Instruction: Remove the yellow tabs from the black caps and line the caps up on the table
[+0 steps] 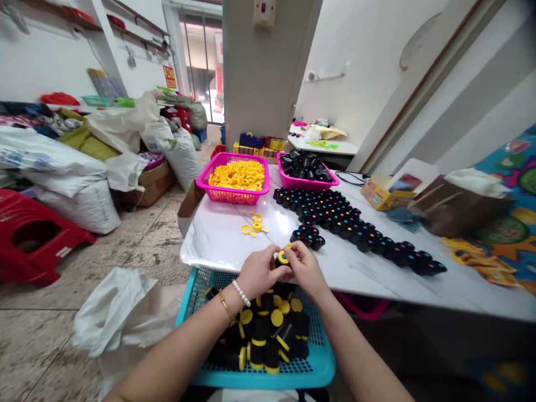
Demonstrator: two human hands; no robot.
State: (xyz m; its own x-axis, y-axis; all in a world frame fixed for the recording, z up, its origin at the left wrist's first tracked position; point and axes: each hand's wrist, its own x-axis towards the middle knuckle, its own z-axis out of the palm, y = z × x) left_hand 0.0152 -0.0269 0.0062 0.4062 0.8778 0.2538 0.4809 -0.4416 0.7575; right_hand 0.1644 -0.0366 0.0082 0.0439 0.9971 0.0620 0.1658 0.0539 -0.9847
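Black piece (282, 258) is partly hidden by fingers (280, 272)

white beaded bracelet (242, 293), gold-coloured bangle (225, 304), left wrist (233, 299), bare forearms (180, 352)

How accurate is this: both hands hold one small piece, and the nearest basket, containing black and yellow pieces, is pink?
Only the colour is wrong: the head view shows the nearest basket is turquoise. The left hand and right hand hold one small piece, and that basket contains black and yellow pieces.
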